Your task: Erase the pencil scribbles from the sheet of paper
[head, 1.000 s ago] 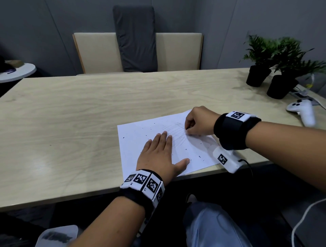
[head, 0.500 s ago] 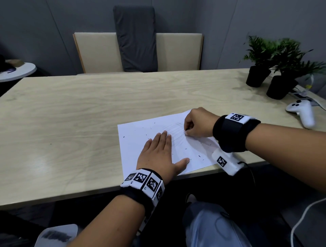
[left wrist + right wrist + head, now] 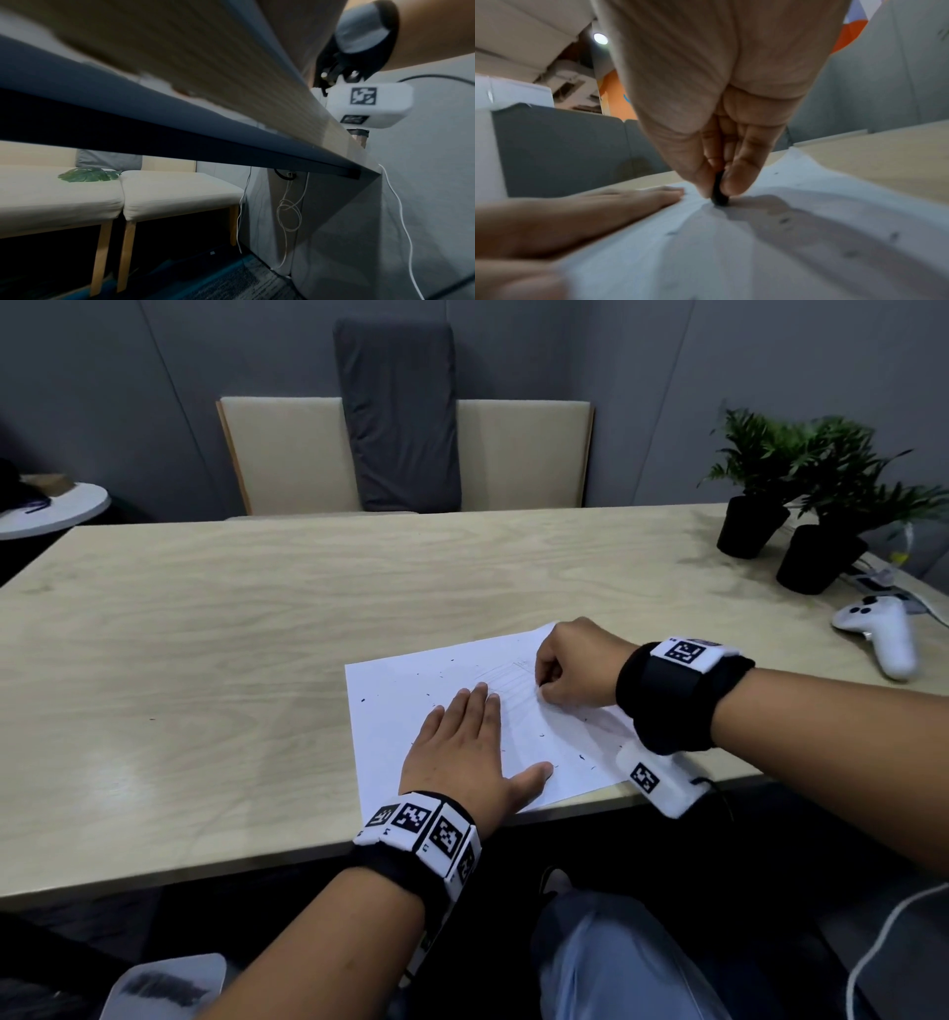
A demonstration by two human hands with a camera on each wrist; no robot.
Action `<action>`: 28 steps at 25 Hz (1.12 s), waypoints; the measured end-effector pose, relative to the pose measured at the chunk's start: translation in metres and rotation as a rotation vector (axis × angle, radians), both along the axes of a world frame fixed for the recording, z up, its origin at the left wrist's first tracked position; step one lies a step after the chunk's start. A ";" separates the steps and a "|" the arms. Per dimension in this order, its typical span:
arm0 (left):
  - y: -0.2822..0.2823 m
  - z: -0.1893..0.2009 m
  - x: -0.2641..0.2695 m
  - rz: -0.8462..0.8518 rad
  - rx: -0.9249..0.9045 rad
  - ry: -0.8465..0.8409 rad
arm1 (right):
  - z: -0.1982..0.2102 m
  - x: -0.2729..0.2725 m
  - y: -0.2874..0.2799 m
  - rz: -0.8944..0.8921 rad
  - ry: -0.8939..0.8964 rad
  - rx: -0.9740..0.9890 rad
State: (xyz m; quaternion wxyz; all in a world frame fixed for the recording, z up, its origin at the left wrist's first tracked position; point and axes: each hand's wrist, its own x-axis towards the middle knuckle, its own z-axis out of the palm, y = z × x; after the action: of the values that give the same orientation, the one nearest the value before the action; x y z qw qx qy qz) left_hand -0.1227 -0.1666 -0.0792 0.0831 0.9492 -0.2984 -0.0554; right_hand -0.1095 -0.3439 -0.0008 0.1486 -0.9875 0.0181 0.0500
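A white sheet of paper [image 3: 400, 706] lies near the table's front edge, with faint pencil scribbles [image 3: 506, 675] in its far middle and dark eraser crumbs scattered over it. My left hand [image 3: 462, 752] lies flat on the sheet, fingers straight, pressing it down. My right hand [image 3: 570, 667] sits at the sheet's far right part. In the right wrist view its thumb and fingers pinch a small black eraser [image 3: 718, 194] whose tip touches the paper [image 3: 731, 253]. The left wrist view shows only the table's edge from below.
Two potted plants [image 3: 791, 505] stand at the table's back right, with a white controller [image 3: 883, 634] in front of them. A beige bench with a grey cushion [image 3: 400, 413] stands behind the table [image 3: 205, 634]. A small white round table [image 3: 51, 505] is at far left.
My right hand with the eraser has shifted slightly away from me along the scribbles. My left hand has stayed flat on the sheet.
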 end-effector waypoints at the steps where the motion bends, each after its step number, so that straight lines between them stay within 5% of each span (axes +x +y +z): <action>1: 0.000 0.000 0.000 -0.002 0.002 0.000 | -0.002 -0.004 0.007 0.051 0.020 0.009; 4: 0.000 -0.001 0.001 -0.001 -0.001 -0.001 | -0.005 -0.015 0.018 0.135 0.116 0.080; 8: 0.000 -0.001 0.000 0.002 0.001 0.000 | -0.001 0.001 -0.005 -0.024 0.030 0.031; 13: 0.000 -0.001 0.001 -0.003 -0.007 -0.005 | -0.006 -0.010 0.012 0.113 0.154 0.086; 17: 0.000 0.002 -0.003 0.048 -0.010 0.013 | -0.002 0.005 -0.006 -0.036 0.019 -0.006; 22: -0.001 0.001 0.000 0.065 -0.005 0.025 | -0.008 -0.009 0.022 0.136 0.074 0.066; 28: 0.000 0.003 -0.002 0.062 -0.010 0.028 | -0.004 0.008 0.004 -0.006 -0.001 0.007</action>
State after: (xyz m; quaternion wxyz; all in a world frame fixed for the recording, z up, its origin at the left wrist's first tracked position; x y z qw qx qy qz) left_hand -0.1251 -0.1666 -0.0760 0.0935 0.9567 -0.2681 -0.0644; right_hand -0.1013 -0.3404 -0.0047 0.1520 -0.9869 0.0207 0.0494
